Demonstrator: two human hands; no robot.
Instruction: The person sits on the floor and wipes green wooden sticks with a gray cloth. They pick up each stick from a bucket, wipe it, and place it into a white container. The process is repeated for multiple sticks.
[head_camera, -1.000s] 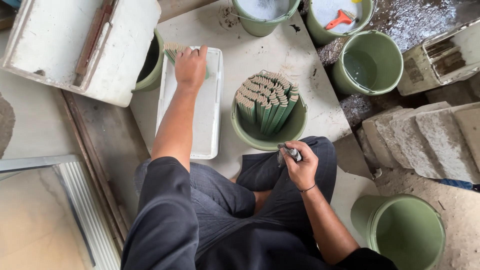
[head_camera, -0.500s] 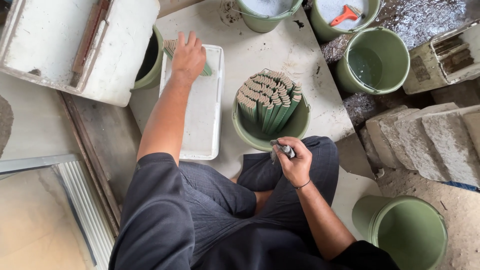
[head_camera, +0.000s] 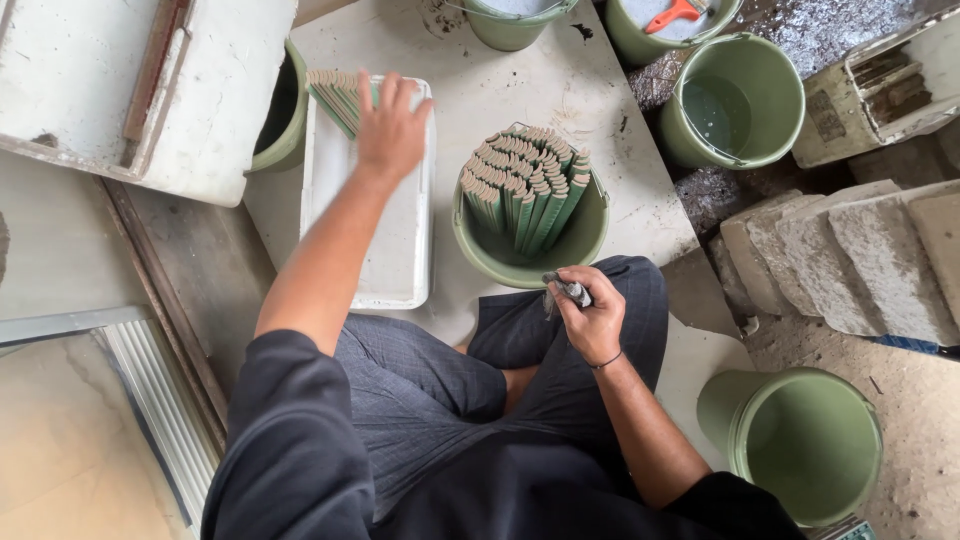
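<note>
Dusty concrete slab (head_camera: 500, 75) bears a white tray (head_camera: 395, 245); I judge my spread, ungripping left hand (head_camera: 392, 130) may scatter the green sticks (head_camera: 338, 95) at the tray's far end, while my right hand (head_camera: 592, 318), clenched on a small tool (head_camera: 566, 289) beside the tray, could snag the stick-filled bucket (head_camera: 528, 215).

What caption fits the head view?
Left hand on green sticks over a tray; right hand holds a tool.

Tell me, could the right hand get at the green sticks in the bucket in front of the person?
Probably yes. The right hand sits by the rim of the open bucket, and the green sticks stand uncovered. It already grips a small tool, which may hamper picking.
</note>
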